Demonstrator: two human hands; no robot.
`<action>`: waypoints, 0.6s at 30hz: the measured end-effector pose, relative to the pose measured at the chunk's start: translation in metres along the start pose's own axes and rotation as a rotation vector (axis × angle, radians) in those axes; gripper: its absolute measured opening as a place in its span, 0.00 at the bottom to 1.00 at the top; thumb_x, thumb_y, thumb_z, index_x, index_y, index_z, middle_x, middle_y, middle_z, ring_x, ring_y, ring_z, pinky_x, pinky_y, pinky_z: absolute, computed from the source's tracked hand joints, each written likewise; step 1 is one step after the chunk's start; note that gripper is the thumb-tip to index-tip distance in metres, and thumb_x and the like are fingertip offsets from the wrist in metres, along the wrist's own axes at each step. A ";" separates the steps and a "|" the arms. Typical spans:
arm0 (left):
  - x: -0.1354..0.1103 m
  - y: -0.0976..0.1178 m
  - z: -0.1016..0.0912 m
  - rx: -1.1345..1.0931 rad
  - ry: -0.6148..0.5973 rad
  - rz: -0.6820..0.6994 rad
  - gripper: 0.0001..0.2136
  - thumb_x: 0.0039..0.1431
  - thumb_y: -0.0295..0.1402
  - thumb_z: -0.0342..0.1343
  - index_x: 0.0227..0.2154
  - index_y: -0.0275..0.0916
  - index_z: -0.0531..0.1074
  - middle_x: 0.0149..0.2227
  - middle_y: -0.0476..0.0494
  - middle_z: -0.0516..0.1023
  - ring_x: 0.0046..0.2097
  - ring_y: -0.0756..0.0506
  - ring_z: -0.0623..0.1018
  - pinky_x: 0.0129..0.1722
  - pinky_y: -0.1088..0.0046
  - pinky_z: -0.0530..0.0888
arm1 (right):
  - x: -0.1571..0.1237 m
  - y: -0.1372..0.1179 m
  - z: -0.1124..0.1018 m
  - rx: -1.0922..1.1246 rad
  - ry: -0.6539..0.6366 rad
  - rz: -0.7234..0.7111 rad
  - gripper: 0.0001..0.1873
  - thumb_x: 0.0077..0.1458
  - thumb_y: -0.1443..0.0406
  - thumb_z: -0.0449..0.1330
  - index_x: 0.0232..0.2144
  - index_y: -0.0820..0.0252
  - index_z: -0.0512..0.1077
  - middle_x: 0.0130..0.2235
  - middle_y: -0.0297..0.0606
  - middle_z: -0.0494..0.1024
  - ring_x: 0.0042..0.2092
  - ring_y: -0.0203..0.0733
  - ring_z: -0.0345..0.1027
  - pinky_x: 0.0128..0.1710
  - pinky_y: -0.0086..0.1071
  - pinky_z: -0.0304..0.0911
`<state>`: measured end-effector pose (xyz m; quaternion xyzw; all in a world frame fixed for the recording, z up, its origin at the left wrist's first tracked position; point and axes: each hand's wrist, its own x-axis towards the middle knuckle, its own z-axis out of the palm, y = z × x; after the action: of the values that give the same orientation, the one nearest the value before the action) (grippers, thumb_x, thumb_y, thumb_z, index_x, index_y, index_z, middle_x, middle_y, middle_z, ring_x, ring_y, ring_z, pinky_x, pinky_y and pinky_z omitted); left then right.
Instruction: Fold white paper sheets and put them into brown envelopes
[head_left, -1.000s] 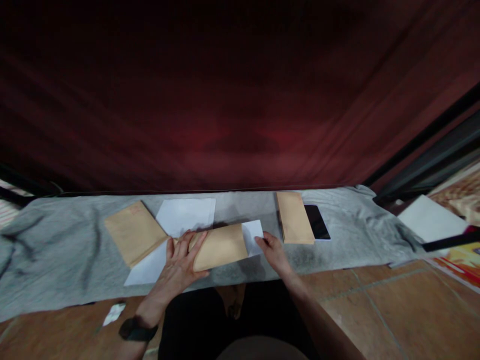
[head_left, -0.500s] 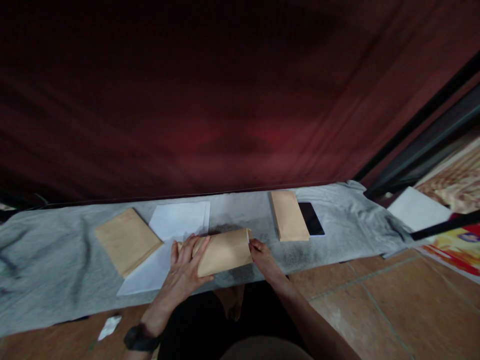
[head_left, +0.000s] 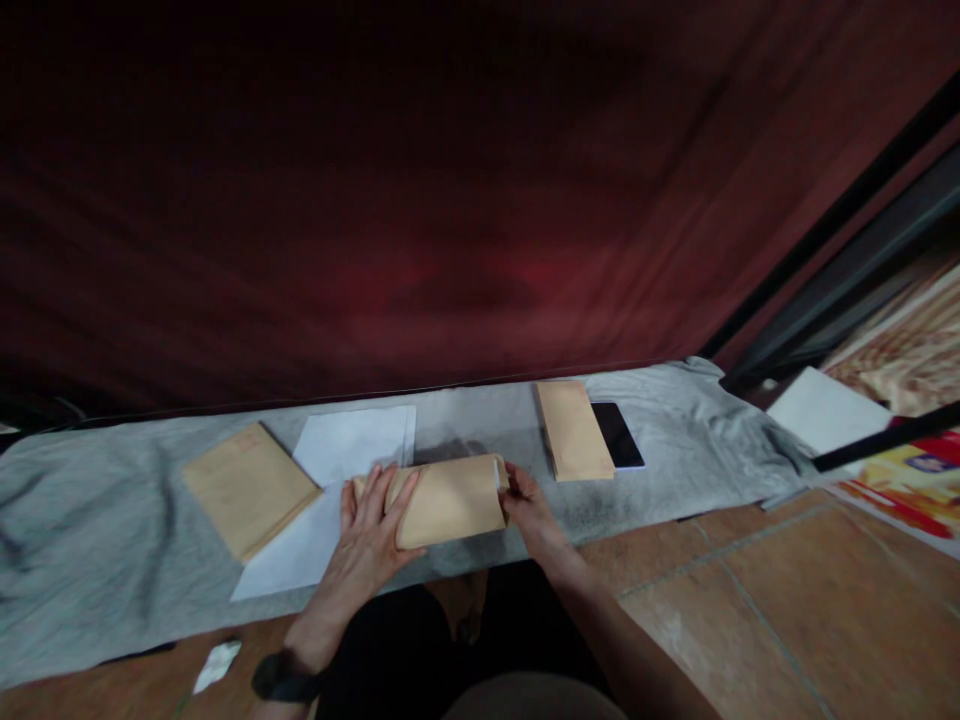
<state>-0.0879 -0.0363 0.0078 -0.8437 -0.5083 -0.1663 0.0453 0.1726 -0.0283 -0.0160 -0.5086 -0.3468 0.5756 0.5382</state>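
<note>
A brown paper envelope [head_left: 454, 503] lies crosswise in front of me on a grey cloth. Fingers spread over its left end, my left hand [head_left: 375, 520] holds it down, with the thumb along the near edge. At the right end, my right hand [head_left: 525, 500] has its fingers closed on the envelope's mouth, where a strip of white shows. Partly under the left end are white paper sheets [head_left: 356, 440]. Further left, a stack of brown envelopes [head_left: 251, 490] overlaps those sheets. Another pile of brown envelopes [head_left: 574, 430] lies to the right, partly covering a dark phone [head_left: 619, 435].
The grey cloth [head_left: 105, 540] covers a long narrow surface against a dark red panel [head_left: 465, 300]. Black bars [head_left: 825, 230] stand at right, near a white sheet [head_left: 825, 410] and a colourful package [head_left: 915, 480]. A crumpled white scrap [head_left: 217, 665] lies on the tiled floor.
My right hand's fingers have shifted slightly at the envelope's mouth, and that end now looks more opened out. My left hand stays in place on the envelope. The view has shifted slightly.
</note>
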 end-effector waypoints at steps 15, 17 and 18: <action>0.032 0.126 0.033 -1.776 0.002 -1.107 0.25 0.48 0.46 0.68 0.47 0.41 0.72 0.48 0.37 0.79 0.47 0.40 0.81 0.43 0.63 0.80 | -0.015 0.003 0.002 0.169 0.087 0.044 0.18 0.41 0.59 0.63 0.38 0.55 0.75 0.37 0.38 0.83 0.37 0.47 0.77 0.35 0.36 0.71; 0.041 0.131 0.038 -1.778 0.023 -1.100 0.26 0.42 0.44 0.71 0.44 0.39 0.73 0.47 0.39 0.80 0.45 0.41 0.81 0.38 0.67 0.80 | -0.018 0.003 -0.001 0.192 0.095 0.039 0.18 0.41 0.60 0.64 0.38 0.55 0.75 0.39 0.38 0.83 0.38 0.46 0.77 0.37 0.36 0.72; 0.044 0.131 0.041 -1.762 0.018 -1.099 0.25 0.41 0.43 0.71 0.42 0.39 0.73 0.46 0.40 0.80 0.43 0.41 0.81 0.36 0.69 0.79 | -0.019 0.003 -0.004 0.200 0.095 0.035 0.18 0.41 0.60 0.64 0.38 0.55 0.75 0.40 0.38 0.82 0.39 0.46 0.77 0.37 0.36 0.72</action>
<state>0.0550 -0.0523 -0.0039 -0.2284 -0.5207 -0.4831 -0.6658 0.1738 -0.0478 -0.0158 -0.4850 -0.2528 0.5918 0.5922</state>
